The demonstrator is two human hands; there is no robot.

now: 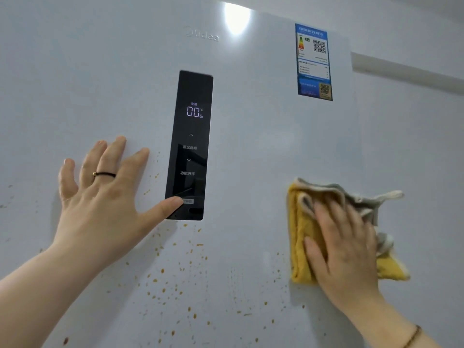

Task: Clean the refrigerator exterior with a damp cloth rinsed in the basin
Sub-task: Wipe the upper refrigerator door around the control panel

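The white refrigerator door fills the view, speckled with orange-brown spots across its lower middle. My right hand presses a folded yellow and grey cloth flat against the door at the right, fingers straight. My left hand lies flat on the door at the left with fingers spread. Its thumb tip touches the lower edge of the black control panel. The basin is not in view.
The control panel shows lit digits "00". A blue energy label is stuck on the door's upper right. The door's right edge runs down near the label, with a pale wall beyond it.
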